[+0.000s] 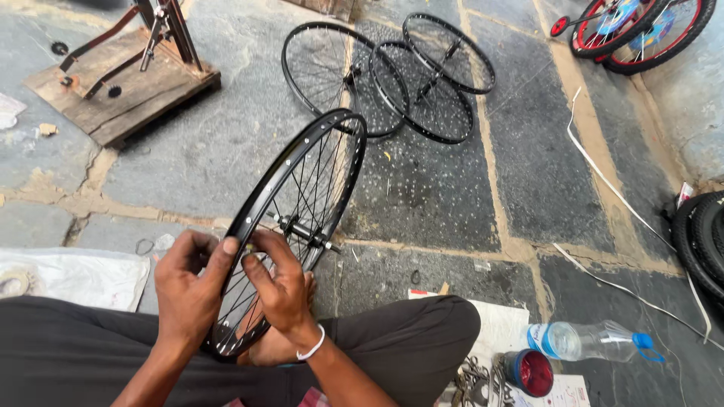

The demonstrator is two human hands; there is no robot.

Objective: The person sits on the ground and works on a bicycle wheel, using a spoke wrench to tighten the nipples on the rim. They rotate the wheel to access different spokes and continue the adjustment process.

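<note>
Head view: left hand (188,290) and right hand (277,286) together pinch the upright black spoked metal bicycle wheel's (298,218) near rim, probably at a nipple.

Spare rims (411,75): three are lying overlapped on the stone floor (528,173).
Wooden stand (124,75): is sitting at top left.
Bottle (584,341): is lying on its side near the red cup (532,372).
Small bike wheels (641,26): are showing at top right.
Tyres (701,241): are resting at right edge.
White strap (603,181): is trailing across the floor.

Three wheels (411,75) lie beyond the held wheel (298,226) — bottle (584,341) at right.
</note>
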